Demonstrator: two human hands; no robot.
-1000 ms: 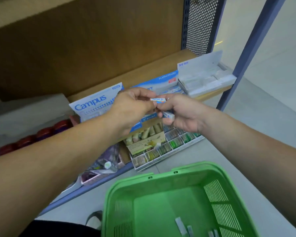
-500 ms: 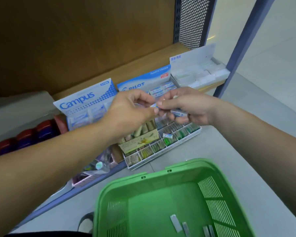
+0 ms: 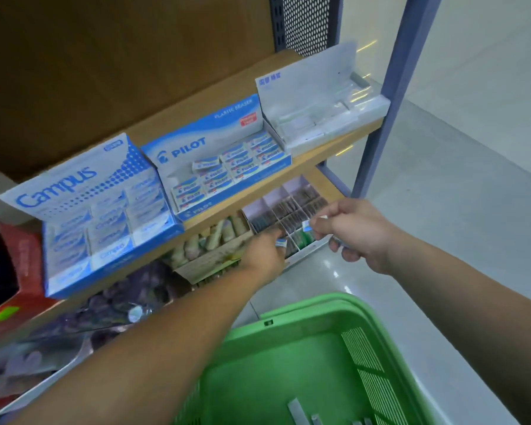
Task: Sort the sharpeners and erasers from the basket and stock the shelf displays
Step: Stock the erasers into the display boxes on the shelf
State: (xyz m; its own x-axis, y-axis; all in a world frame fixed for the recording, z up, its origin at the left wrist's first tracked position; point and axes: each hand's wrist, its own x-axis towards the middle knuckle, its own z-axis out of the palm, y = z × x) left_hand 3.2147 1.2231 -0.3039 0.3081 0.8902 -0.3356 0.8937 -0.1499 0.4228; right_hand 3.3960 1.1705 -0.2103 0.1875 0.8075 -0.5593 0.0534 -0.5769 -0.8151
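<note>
Over the divided tray (image 3: 292,207), left hand (image 3: 264,253) and right hand (image 3: 353,228) each pinch a small piece (image 3: 307,226); few items (image 3: 298,411) lie in the basket (image 3: 304,305), so stocking looks nearly done.

The right hand (image 3: 356,231) pinches a small blue-white eraser (image 3: 306,225), the left hand (image 3: 264,253) a second eraser (image 3: 281,242), both over the divided tray (image 3: 259,208); grey pieces (image 3: 298,411) lie in the green basket (image 3: 304,305).

Two hands (image 3: 359,231), two pinched erasers (image 3: 307,225), three display boxes (image 3: 196,142), one green basket (image 3: 319,305).
</note>
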